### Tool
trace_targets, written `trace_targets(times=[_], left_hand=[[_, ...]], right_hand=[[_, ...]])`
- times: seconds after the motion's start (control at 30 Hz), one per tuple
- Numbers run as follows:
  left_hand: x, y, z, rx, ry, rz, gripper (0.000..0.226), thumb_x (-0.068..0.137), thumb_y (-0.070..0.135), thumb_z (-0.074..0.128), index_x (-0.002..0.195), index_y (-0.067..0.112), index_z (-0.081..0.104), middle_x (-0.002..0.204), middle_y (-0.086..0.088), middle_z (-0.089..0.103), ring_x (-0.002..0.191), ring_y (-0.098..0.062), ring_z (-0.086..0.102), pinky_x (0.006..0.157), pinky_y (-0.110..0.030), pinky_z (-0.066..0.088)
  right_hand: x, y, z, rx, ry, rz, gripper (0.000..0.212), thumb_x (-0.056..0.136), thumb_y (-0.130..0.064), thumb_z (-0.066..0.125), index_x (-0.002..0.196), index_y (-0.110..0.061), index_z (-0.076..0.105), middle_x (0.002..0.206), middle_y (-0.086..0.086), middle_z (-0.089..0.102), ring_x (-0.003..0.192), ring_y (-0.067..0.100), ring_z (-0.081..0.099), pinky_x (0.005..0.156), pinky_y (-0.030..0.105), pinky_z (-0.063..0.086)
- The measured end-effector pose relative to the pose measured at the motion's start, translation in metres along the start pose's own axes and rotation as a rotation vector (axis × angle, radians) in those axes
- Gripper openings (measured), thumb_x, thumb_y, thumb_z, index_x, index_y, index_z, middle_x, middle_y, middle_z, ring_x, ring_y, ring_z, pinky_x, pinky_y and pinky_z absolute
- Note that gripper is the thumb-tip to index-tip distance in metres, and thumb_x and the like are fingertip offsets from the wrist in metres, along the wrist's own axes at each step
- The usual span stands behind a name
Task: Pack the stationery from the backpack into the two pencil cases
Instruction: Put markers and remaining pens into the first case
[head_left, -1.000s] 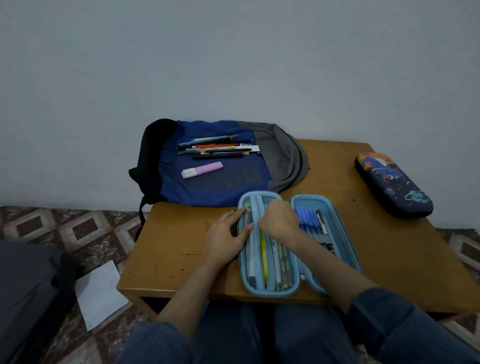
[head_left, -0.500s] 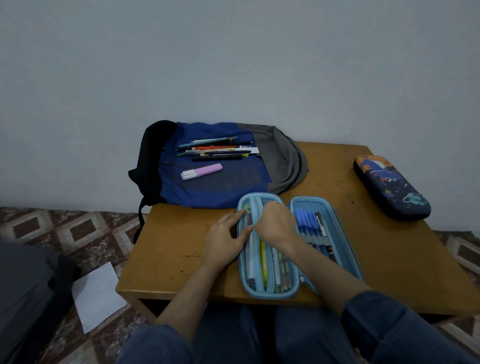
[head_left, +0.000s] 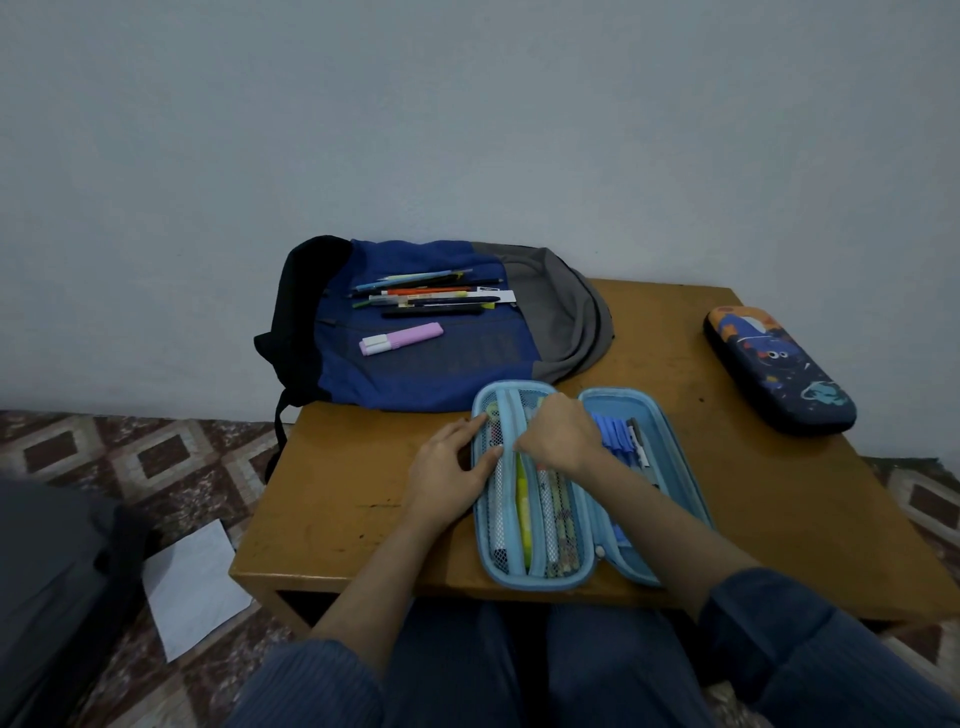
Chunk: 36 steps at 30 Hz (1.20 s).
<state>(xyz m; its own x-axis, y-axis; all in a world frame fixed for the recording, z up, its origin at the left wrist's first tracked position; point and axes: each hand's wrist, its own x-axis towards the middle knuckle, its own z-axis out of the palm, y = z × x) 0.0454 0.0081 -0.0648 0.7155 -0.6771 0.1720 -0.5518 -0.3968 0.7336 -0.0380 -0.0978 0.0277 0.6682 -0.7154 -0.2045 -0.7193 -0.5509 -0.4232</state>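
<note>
A light-blue pencil case (head_left: 680, 467) lies open at the table's front. Its left half has mesh pockets with several pens and a yellow highlighter (head_left: 522, 514); blue pens (head_left: 615, 434) fill the right half. My left hand (head_left: 447, 467) rests on the case's left edge, fingers straight on the mesh. My right hand (head_left: 563, 436) is curled over the top of the mesh pocket; what its fingertips hold is hidden. A blue and grey backpack (head_left: 431, 374) lies flat behind, with several loose pens (head_left: 431, 300) and a pink highlighter (head_left: 402, 338) on top. A dark patterned pencil case (head_left: 779, 369) lies closed at the right.
The wooden table (head_left: 348, 499) stands against a plain wall. On the tiled floor to the left lie a white sheet of paper (head_left: 195, 587) and a dark bag (head_left: 52, 597). My knees are under the table's front edge.
My right hand has shifted slightly left over the mesh pocket. My left hand stays at the case's left edge. Nothing else has moved.
</note>
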Motion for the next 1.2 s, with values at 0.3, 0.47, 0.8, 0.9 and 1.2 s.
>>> trace_targets(times=[0.3, 0.47, 0.8, 0.9, 1.2], left_hand=[[-0.001, 0.001, -0.001, -0.011, 0.004, 0.007, 0.052, 0.087, 0.048, 0.056, 0.135, 0.029, 0.048, 0.137, 0.002, 0.050, 0.125, -0.013, 0.046, 0.102, -0.031, 0.041], [-0.001, 0.001, -0.001, -0.017, -0.005, -0.003, 0.052, 0.087, 0.047, 0.056, 0.135, 0.029, 0.047, 0.138, 0.002, 0.050, 0.125, -0.014, 0.046, 0.102, -0.032, 0.041], [-0.001, 0.002, -0.002, -0.010, -0.015, -0.002, 0.053, 0.088, 0.047, 0.055, 0.136, 0.029, 0.046, 0.139, 0.002, 0.049, 0.126, -0.012, 0.045, 0.100, -0.028, 0.039], [-0.002, 0.003, -0.003, -0.021, -0.006, 0.007, 0.052, 0.087, 0.045, 0.057, 0.135, 0.028, 0.047, 0.137, 0.003, 0.050, 0.124, -0.012, 0.046, 0.098, -0.025, 0.038], [-0.001, 0.003, -0.002, -0.026, 0.008, 0.006, 0.052, 0.086, 0.044, 0.059, 0.134, 0.026, 0.049, 0.137, 0.002, 0.051, 0.125, -0.012, 0.046, 0.099, -0.025, 0.037]], right_hand=[[-0.010, -0.004, 0.002, -0.094, 0.047, -0.078, 0.036, 0.086, -0.014, 0.059, 0.057, -0.010, 0.038, 0.078, 0.009, 0.053, 0.075, 0.025, 0.055, 0.055, 0.028, 0.035], [-0.012, -0.005, 0.004, -0.080, 0.076, -0.063, 0.036, 0.087, -0.011, 0.058, 0.058, -0.011, 0.037, 0.086, 0.014, 0.060, 0.091, 0.030, 0.063, 0.060, 0.027, 0.038], [-0.014, -0.013, 0.001, -0.092, 0.010, -0.061, 0.030, 0.084, -0.027, 0.068, 0.093, 0.000, 0.058, 0.107, 0.015, 0.061, 0.103, 0.030, 0.060, 0.067, 0.030, 0.039], [-0.015, -0.012, -0.001, -0.096, -0.008, -0.060, 0.040, 0.083, -0.026, 0.067, 0.061, -0.010, 0.037, 0.075, 0.006, 0.048, 0.081, 0.026, 0.058, 0.055, 0.028, 0.035], [-0.022, -0.010, -0.014, -0.089, -0.182, -0.091, 0.040, 0.088, -0.016, 0.055, 0.056, -0.012, 0.032, 0.057, 0.002, 0.035, 0.048, 0.014, 0.031, 0.042, 0.025, 0.024]])
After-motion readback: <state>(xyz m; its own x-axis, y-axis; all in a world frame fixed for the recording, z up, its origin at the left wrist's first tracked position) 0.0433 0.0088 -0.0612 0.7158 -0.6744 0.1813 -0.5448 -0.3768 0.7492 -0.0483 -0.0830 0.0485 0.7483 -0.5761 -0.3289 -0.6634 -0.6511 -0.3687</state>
